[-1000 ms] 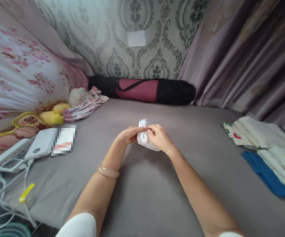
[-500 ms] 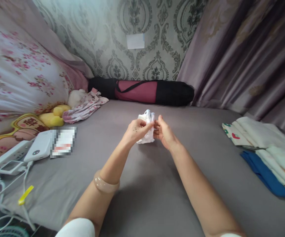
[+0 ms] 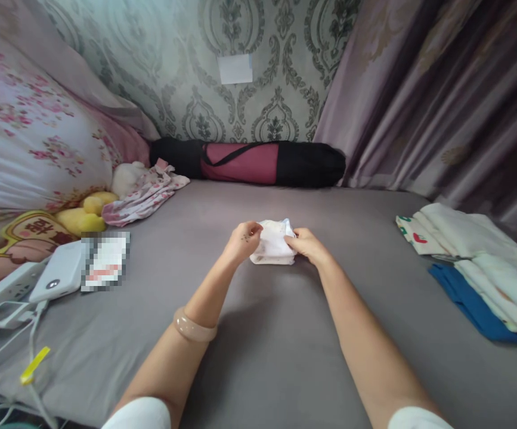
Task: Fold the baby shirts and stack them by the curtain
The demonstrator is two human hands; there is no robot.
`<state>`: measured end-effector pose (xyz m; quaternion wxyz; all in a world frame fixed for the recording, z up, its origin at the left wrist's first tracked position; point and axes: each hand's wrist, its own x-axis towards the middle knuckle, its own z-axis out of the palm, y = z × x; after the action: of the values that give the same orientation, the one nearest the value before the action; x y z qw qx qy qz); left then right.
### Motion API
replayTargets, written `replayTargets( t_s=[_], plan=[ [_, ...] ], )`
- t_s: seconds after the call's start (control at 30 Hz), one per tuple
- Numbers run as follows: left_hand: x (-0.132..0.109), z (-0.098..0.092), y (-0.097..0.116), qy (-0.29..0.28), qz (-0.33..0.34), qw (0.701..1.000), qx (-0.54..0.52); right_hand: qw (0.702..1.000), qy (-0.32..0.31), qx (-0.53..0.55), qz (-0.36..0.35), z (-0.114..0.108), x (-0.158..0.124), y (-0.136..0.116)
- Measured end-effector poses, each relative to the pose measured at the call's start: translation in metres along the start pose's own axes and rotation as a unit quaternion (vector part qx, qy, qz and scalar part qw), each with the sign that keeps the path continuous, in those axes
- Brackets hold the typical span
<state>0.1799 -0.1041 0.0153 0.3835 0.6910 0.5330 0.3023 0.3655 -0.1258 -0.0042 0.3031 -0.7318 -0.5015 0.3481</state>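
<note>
Long bag: in the head view, a long black bag with a maroon middle panel and black strap (image 3: 240,162) lies along the far edge of a bed under a smooth grey sheet (image 3: 258,333); other places are told from this bag.
White cloth: a small, folded, soft white cloth with a bluish edge (image 3: 275,243), on the near side of the bag, well apart from it, between both hands.
Left hand: the left hand (image 3: 243,240) has its fingers curled inward, tips against the cloth's left edge; whether they pinch it I cannot tell.
Right hand: the right hand (image 3: 308,244) has its fingers closed on the cloth's right edge, thumb on top.
Bangle: a glossy, pale beige ring-shaped bangle (image 3: 194,325) around the left forearm.
Folded fabrics: folded off-white fabrics (image 3: 486,250) and a dark blue fabric (image 3: 473,304), nearer than the bag and beyond its right end.
Patterned cloth: a crumpled white cloth with pink markings (image 3: 146,193), just before the bag's left end.
Plush: a rounded, bright yellow plush toy (image 3: 83,214), left of the bag and nearer.
Electronics: a white, box-shaped plastic device (image 3: 61,271) and a long white plastic power strip (image 3: 12,289), nearer still, left of the bag.
</note>
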Motion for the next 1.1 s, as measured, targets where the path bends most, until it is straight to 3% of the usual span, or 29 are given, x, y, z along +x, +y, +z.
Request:
replayTargets(
  t_s=[0.17,0.27,0.4,0.57,0.77,0.87,0.93,1.0,1.1],
  plan=[
    [0.002,-0.007,-0.008,-0.012,-0.012,0.997,0.074,0.989,0.110,-0.088,-0.034,-0.016,0.009,0.012],
    [0.003,-0.005,-0.012,-0.035,-0.015,0.997,0.074,0.994,0.071,-0.079,-0.028,-0.014,0.009,0.012],
    [0.001,-0.004,-0.013,-0.072,0.020,0.994,0.078,0.988,0.002,-0.147,-0.039,-0.004,0.000,0.004],
    [-0.007,-0.007,-0.006,-0.089,0.013,0.992,0.088,0.979,0.021,-0.187,-0.075,0.004,-0.009,-0.005],
    [-0.009,-0.008,-0.002,-0.149,-0.014,0.982,0.120,0.992,-0.012,-0.123,-0.030,-0.002,-0.008,-0.003],
    [-0.008,-0.006,-0.005,-0.163,0.029,0.970,0.180,0.977,0.025,-0.209,-0.026,-0.007,-0.013,-0.006],
    [-0.007,-0.004,-0.007,-0.171,0.069,0.959,0.217,0.960,0.092,-0.254,-0.067,-0.005,-0.017,-0.010],
    [-0.007,-0.001,-0.009,-0.184,0.102,0.948,0.238,0.949,0.121,-0.248,-0.152,0.003,-0.019,-0.015],
    [-0.007,-0.001,-0.011,-0.179,0.124,0.949,0.229,0.938,0.064,-0.221,-0.261,0.023,-0.020,-0.016]
  ],
)
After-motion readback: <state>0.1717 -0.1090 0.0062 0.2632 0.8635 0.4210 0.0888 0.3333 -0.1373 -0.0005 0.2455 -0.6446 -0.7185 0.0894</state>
